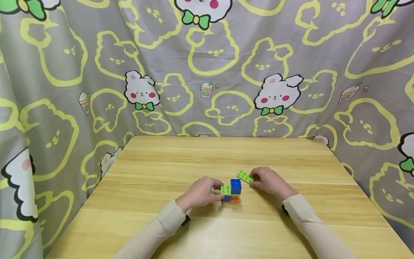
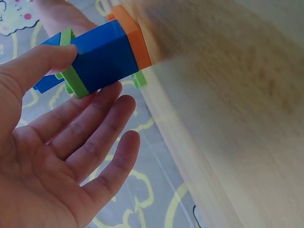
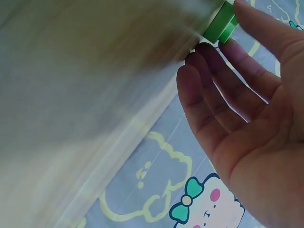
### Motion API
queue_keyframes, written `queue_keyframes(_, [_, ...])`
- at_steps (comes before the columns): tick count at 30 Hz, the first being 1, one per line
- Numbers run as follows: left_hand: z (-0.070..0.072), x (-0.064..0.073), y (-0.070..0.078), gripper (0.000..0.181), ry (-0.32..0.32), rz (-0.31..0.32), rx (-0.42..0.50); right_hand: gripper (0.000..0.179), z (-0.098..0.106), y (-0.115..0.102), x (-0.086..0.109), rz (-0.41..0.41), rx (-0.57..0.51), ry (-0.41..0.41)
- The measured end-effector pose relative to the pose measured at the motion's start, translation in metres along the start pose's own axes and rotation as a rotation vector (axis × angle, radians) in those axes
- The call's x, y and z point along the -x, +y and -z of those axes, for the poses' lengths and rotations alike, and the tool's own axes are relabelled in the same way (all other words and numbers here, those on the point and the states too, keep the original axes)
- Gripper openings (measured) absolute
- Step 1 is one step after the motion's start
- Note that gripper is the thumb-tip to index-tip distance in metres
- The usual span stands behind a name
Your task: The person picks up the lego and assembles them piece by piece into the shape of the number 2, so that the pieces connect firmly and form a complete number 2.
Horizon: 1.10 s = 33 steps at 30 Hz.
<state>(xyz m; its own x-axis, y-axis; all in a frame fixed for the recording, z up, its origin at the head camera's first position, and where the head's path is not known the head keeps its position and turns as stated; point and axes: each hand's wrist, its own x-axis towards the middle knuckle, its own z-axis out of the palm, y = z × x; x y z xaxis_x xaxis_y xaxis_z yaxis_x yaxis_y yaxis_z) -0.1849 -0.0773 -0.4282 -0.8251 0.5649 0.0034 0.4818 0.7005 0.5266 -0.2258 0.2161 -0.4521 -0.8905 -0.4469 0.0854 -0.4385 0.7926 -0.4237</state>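
Near the middle of the table stands a small stack of toy building bricks. It has an orange plate point(image 1: 235, 199) at the bottom, a blue brick point(image 2: 107, 57) on that, a light green plate point(image 1: 225, 190) above, and another blue brick point(image 1: 236, 187) on top at the right. My left hand point(image 1: 201, 193) pinches the stack from the left, thumb at the green plate's edge in the left wrist view, with the lower fingers spread loose. Just behind and right of the stack, my right hand point(image 1: 269, 182) pinches the right end of a separate light green plate point(image 1: 244, 176), studs upward.
The light wood table point(image 1: 155, 158) runs back to a grey curtain point(image 1: 181, 43) with cartoon bears and rabbits, which also hangs along both sides. Dark wrist straps show under the left sleeve point(image 1: 171, 216) and right sleeve point(image 1: 299, 208).
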Motion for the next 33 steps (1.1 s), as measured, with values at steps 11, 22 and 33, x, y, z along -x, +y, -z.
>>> queue_keyframes(11, [0.0002,-0.0001,0.0014,0.037,-0.005,-0.003,0.006,0.022,-0.0001,-0.0041,-0.0002,-0.061,0.015,-0.013])
queue_keyframes(22, [0.0001,0.0002,0.0015,0.038,-0.003,-0.007,-0.001,0.037,-0.0003,-0.004,0.0001,-0.033,0.075,-0.016])
queue_keyframes(33, [-0.0004,0.0003,0.0008,0.037,-0.004,0.004,0.009,0.026,-0.0002,-0.0026,0.0017,-0.01,0.086,0.012])
